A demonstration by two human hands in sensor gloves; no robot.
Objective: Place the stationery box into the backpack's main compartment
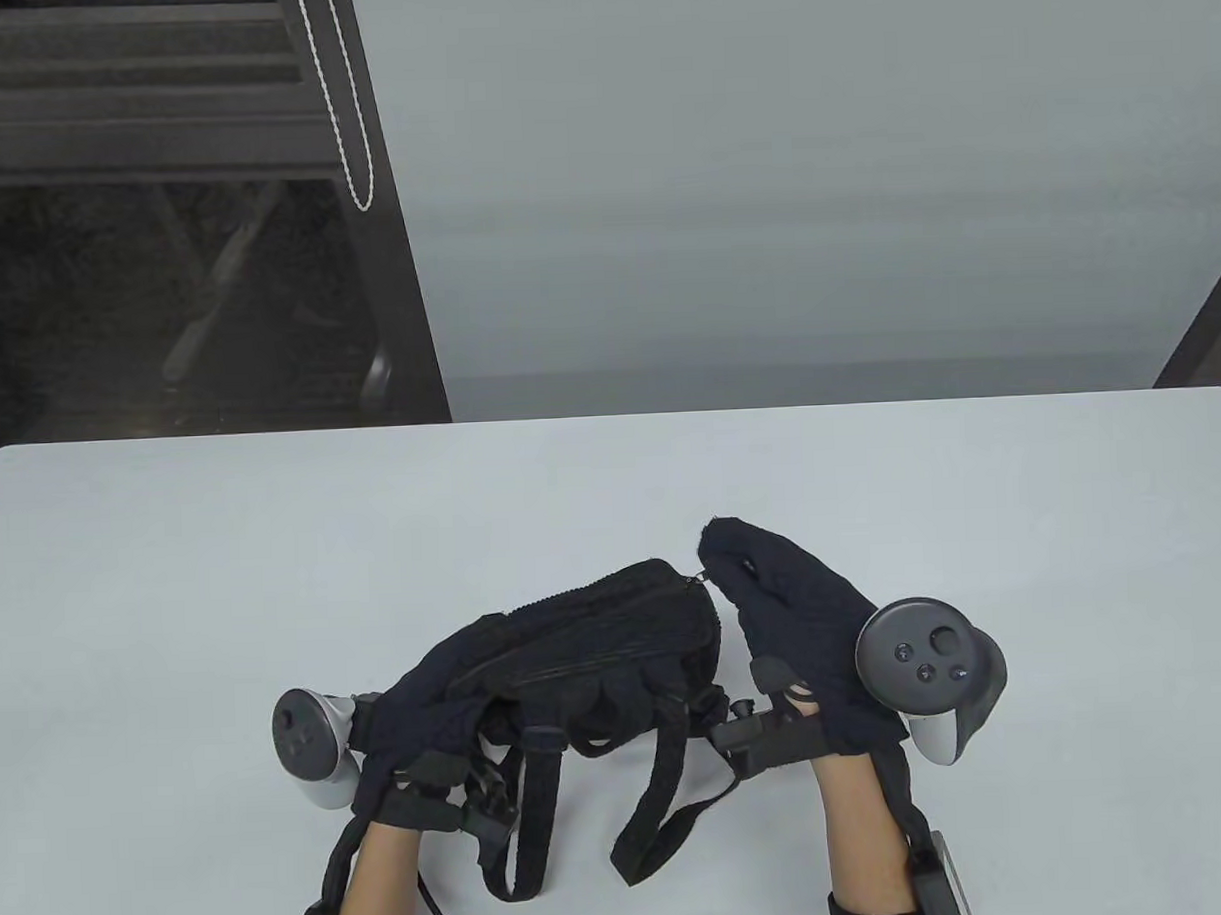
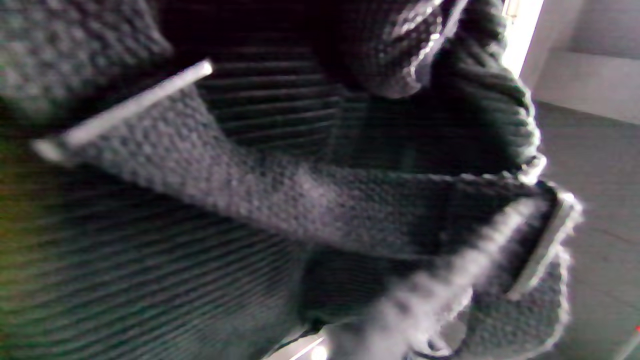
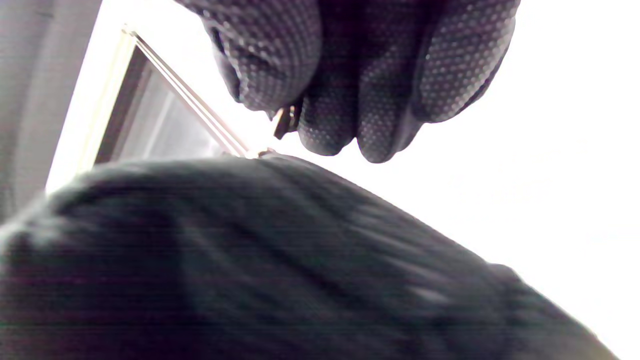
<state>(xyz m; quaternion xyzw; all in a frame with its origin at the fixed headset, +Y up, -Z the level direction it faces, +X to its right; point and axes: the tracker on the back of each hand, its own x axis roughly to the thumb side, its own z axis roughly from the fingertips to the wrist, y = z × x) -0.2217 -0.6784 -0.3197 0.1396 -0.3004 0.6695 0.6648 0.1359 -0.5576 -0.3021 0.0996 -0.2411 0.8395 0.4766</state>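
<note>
Presently: one black backpack (image 1: 597, 648), lying on the white table (image 1: 174, 553), shoulder straps (image 1: 672, 776) trailing toward the person. Left hand (image 1: 419, 704) rests over the backpack's left end, gripping the fabric. Right hand (image 1: 786, 611), at the backpack's right end, pinches the small metal zipper pull (image 1: 702, 577) between closed fingertips (image 3: 325, 130). Stationery box: not visible anywhere, whether inside or elsewhere cannot be told. Zipper appears closed along the backpack's top; whether this step opens or seals it is undeterminable.
</note>
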